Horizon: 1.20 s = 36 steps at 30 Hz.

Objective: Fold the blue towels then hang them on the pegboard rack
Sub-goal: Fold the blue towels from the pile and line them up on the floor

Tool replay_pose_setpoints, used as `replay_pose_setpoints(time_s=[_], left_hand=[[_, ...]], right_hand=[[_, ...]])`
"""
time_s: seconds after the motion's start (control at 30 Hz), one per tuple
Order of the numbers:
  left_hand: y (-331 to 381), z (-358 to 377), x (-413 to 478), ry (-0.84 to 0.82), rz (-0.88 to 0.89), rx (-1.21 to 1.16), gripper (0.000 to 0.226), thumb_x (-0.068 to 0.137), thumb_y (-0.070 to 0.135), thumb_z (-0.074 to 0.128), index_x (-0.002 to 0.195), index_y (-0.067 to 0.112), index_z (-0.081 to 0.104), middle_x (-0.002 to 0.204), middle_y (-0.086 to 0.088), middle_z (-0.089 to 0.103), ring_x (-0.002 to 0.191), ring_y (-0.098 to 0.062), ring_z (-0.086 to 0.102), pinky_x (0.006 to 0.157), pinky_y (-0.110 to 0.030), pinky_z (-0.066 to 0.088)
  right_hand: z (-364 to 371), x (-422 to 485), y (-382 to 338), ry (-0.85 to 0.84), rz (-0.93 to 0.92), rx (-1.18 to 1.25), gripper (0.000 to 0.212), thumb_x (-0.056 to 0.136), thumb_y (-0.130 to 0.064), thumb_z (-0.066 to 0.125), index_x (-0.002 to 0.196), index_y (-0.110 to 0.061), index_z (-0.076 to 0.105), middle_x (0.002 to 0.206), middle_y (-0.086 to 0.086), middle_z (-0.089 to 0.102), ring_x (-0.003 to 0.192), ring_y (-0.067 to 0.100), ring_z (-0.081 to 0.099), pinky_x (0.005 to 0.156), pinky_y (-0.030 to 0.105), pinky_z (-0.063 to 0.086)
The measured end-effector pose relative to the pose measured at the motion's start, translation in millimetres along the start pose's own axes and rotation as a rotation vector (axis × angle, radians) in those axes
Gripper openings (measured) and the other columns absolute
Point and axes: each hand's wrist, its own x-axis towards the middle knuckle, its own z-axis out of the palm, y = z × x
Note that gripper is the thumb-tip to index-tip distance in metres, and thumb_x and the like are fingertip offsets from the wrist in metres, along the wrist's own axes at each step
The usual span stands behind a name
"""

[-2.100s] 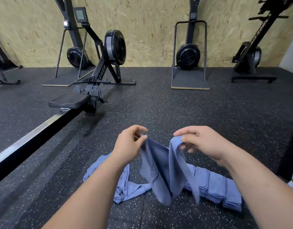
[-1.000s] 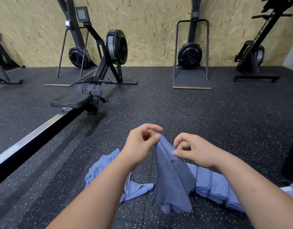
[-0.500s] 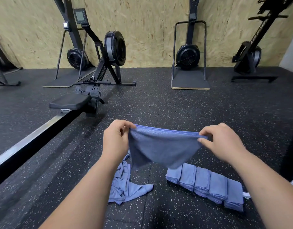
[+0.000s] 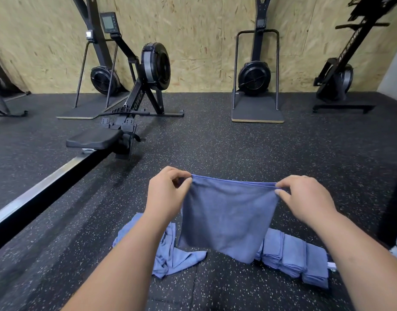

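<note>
Speckled floor (image 4: 215, 149), seemingly rubber, chipboard wall (image 4: 204, 41), towel (image 4: 226, 216)

Held towel (image 4: 226, 214) between loose towel (image 4: 170, 254) left, folded towels (image 4: 296, 257) right.

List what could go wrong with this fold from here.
The left hand and right hand only pinch the held towel by its top corners; a slip could drop it onto the floor. Its slanted lower edge hangs near the folded towels; lowering it carelessly might disturb that row.
</note>
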Motion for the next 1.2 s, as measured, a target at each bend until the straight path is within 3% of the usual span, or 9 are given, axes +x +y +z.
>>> replay_pose_setpoints(time_s=[0.17,0.37,0.47,0.57,0.7,0.87,1.0,1.1,1.2], left_hand=[[-7,-4,1,0.009,-0.069,-0.001,0.033,0.091,0.018,0.082,0.119,0.034,0.076,0.089,0.018,0.073,0.083,0.006,0.067,0.085,-0.014,0.050],[-5,-5,4,0.106,-0.092,-0.052,0.023,0.093,0.014,0.080,0.106,0.032,0.079,0.090,0.023,0.075,0.085,0.010,0.068,0.083,-0.004,0.047],[-6,-6,5,0.139,-0.111,-0.107,0.023,0.093,0.011,0.079,0.100,0.034,0.078,0.087,0.024,0.075,0.084,0.008,0.070,0.083,-0.013,0.051],[-10,-6,7,0.165,-0.128,-0.140,0.024,0.094,0.010,0.078,0.096,0.035,0.077,0.085,0.021,0.076,0.082,0.004,0.072,0.083,-0.021,0.054],[-19,-9,10,0.168,-0.167,-0.139,0.016,0.094,0.013,0.077,0.097,0.029,0.079,0.082,0.017,0.077,0.078,0.001,0.071,0.080,-0.026,0.056],[-23,-10,12,0.090,-0.208,-0.051,0.006,0.095,0.024,0.078,0.099,0.028,0.081,0.081,0.015,0.077,0.079,-0.003,0.071,0.078,-0.025,0.052],[-25,-2,12,-0.090,-0.451,-0.507,0.007,0.096,0.021,0.080,0.093,0.014,0.080,0.084,-0.002,0.075,0.075,-0.015,0.063,0.078,-0.032,0.056],[-18,1,9,-0.217,-0.626,-0.804,0.009,0.097,0.015,0.077,0.090,0.009,0.075,0.089,-0.017,0.057,0.069,-0.020,0.051,0.069,-0.031,0.052],[-8,5,4,-0.259,-0.696,-0.838,0.011,0.093,0.015,0.081,0.092,0.008,0.073,0.093,-0.019,0.064,0.076,-0.024,0.058,0.071,-0.035,0.055]], right_hand=[[-6,0,5,0.163,0.028,0.184,0.010,0.097,-0.031,0.074,0.104,-0.034,0.081,0.108,-0.010,0.077,0.099,0.026,0.069,0.081,0.037,0.054],[-19,2,3,0.248,0.009,0.500,0.037,0.087,-0.021,0.085,0.119,-0.039,0.077,0.083,-0.014,0.070,0.069,0.011,0.063,0.075,0.032,0.054],[-23,2,2,0.264,-0.068,0.456,0.022,0.088,-0.021,0.085,0.104,-0.036,0.081,0.084,-0.013,0.069,0.073,0.006,0.060,0.071,0.012,0.043],[-29,1,-1,0.240,-0.060,0.515,0.013,0.087,-0.024,0.086,0.090,-0.036,0.080,0.084,-0.013,0.072,0.079,0.004,0.063,0.071,0.006,0.040],[-38,3,3,0.055,-0.030,0.776,0.006,0.088,-0.028,0.087,0.088,-0.029,0.080,0.085,-0.010,0.079,0.081,0.014,0.072,0.083,0.032,0.056],[-32,8,8,-0.006,0.062,1.094,0.008,0.096,-0.020,0.077,0.100,-0.013,0.078,0.092,0.005,0.081,0.080,0.011,0.067,0.084,0.035,0.055],[-19,15,7,0.033,0.255,1.195,0.018,0.100,-0.029,0.073,0.105,-0.011,0.076,0.090,0.004,0.078,0.072,0.009,0.063,0.070,0.032,0.048],[-9,18,7,0.054,0.367,1.174,0.022,0.097,-0.034,0.077,0.101,-0.013,0.079,0.096,0.004,0.081,0.083,0.015,0.068,0.081,0.038,0.054],[-1,16,0,0.063,0.406,1.062,0.020,0.093,-0.036,0.081,0.092,-0.015,0.081,0.097,-0.001,0.081,0.089,0.017,0.070,0.092,0.043,0.057]])
